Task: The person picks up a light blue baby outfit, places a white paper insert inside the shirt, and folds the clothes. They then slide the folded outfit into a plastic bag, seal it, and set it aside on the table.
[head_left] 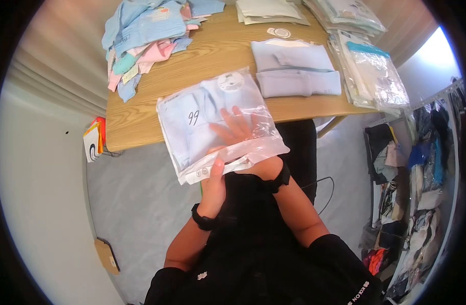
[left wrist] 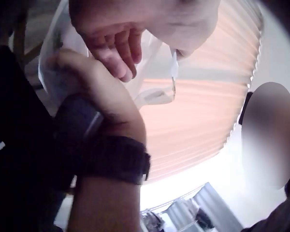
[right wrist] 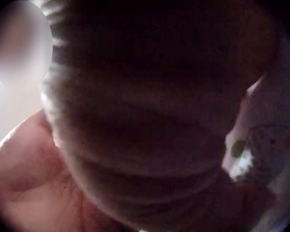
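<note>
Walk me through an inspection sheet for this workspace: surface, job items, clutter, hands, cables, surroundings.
Surface: wooden table, no damage seen.
Job items: clear bag holding folded light-blue fabric, held at the table's near edge; folded clothes lie beyond it.
Clutter: loose clothes pile at the left, its edges untidy; packets stacked at the right.
Hands: left hand grips the bag's near edge; right hand shows through the plastic, fingers spread.
Cables: thin dark cable looping beside the chair.
Surroundings: hanging clothes at the right; cardboard by the left wall.
</note>
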Demonstrator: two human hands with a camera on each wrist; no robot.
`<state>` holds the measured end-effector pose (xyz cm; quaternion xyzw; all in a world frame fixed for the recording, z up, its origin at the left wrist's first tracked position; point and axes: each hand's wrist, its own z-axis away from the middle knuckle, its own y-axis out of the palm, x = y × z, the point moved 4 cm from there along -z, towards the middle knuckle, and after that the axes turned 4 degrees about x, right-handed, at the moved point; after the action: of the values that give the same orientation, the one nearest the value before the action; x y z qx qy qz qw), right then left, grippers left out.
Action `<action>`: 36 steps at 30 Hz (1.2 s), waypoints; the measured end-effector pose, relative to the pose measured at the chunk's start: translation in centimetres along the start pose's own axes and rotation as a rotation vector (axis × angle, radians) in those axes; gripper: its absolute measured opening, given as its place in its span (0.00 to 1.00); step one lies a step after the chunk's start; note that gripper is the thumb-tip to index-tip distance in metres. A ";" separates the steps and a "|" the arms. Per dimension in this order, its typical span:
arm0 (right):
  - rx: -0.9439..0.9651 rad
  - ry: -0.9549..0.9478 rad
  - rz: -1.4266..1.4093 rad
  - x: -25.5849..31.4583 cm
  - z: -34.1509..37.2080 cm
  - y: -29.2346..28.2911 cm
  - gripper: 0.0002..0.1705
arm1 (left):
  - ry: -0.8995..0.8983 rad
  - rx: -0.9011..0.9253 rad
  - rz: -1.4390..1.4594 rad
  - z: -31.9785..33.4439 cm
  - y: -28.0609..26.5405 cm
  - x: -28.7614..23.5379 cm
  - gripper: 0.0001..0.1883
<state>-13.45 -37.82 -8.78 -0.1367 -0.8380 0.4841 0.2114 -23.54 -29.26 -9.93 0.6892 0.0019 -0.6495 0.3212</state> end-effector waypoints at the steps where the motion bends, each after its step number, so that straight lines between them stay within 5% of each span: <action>1: 0.027 -0.001 -0.013 -0.2 0.1 -0.2 0.41 | -0.001 0.072 -0.065 -0.5 0.5 -0.3 0.18; 15: -0.066 -0.019 -0.032 -2.1 -1.6 -0.6 0.22 | -0.117 0.083 -0.145 -2.1 1.0 -1.5 0.08; 19: -0.141 -0.036 -0.071 -2.6 -1.9 -0.5 0.20 | -0.035 0.017 -0.285 -2.9 -0.1 -1.2 0.10; 22: -0.207 0.134 -0.259 -2.0 -1.4 -0.3 0.19 | 0.073 -0.070 -0.318 -3.9 0.5 -1.8 0.13; 23: -0.008 0.084 -0.389 -1.6 -1.2 0.1 0.18 | 0.077 -0.113 -0.246 -4.8 0.0 -1.5 0.14; 24: -0.141 0.086 -0.582 -0.2 -0.8 -1.4 0.11 | 0.078 -0.157 -0.175 -5.5 -0.6 -1.5 0.15; 26: -0.114 -0.266 -0.383 0.2 2.1 -0.6 0.10 | 0.054 -0.057 -0.122 -7.1 -1.6 -2.3 0.15; 30: -0.487 -0.007 -0.316 -6.1 2.5 -6.0 0.11 | 0.061 -0.030 -0.014 -9.8 -1.2 -4.3 0.16; 31: -0.368 0.209 -0.124 -9.4 3.3 -6.0 0.11 | 0.055 -0.037 -0.053 -10.5 -1.5 -4.7 0.17; 32: -0.556 0.233 -0.181 -12.4 2.1 -7.9 0.11 | 0.074 -0.045 -0.048 -11.4 -2.0 -5.1 0.18; 33: -0.452 0.334 -0.274 -15.9 1.9 -8.9 0.18 | 0.089 -0.052 -0.044 -12.4 -2.7 -5.1 0.18; 36: -0.158 0.337 0.173 -22.0 1.6 -9.8 0.32 | 0.161 -0.143 0.017 -14.9 -3.7 -5.4 0.19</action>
<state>4.79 -53.42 -5.80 -0.3033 -0.8112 0.4035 0.2951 -12.67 -17.45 -7.43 0.7145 0.0683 -0.5873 0.3740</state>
